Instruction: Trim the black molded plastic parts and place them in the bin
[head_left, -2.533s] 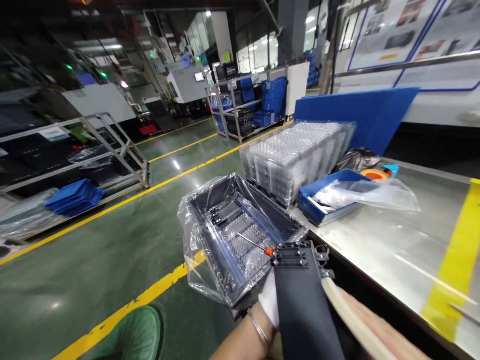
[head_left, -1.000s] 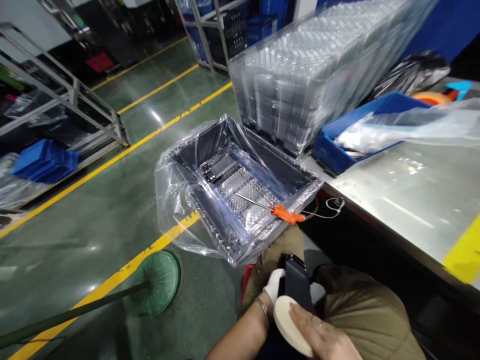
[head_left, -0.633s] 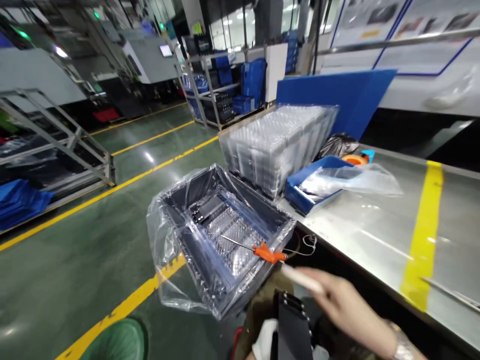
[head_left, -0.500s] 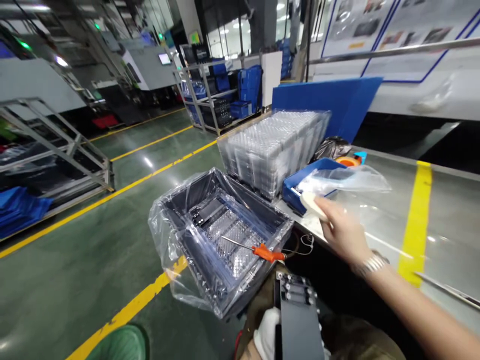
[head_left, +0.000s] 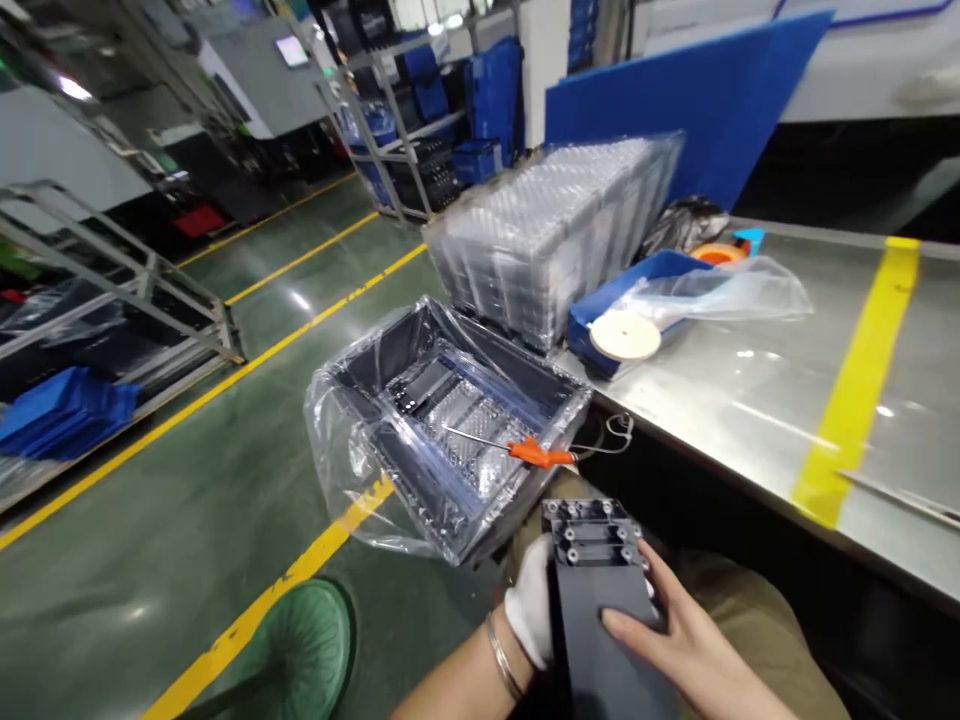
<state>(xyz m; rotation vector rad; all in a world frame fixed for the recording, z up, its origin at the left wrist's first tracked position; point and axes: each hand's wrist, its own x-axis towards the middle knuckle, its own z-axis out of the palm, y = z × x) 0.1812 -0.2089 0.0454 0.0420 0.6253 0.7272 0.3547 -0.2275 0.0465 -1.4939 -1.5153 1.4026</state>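
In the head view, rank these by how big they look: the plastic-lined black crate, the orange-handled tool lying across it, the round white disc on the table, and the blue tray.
1. Plastic-lined black crate, clearly largest.
2. Blue tray, though a clear bag hides much of it.
3. Orange-handled tool and white disc: unsure; the tool is longer but thin, the disc wider.
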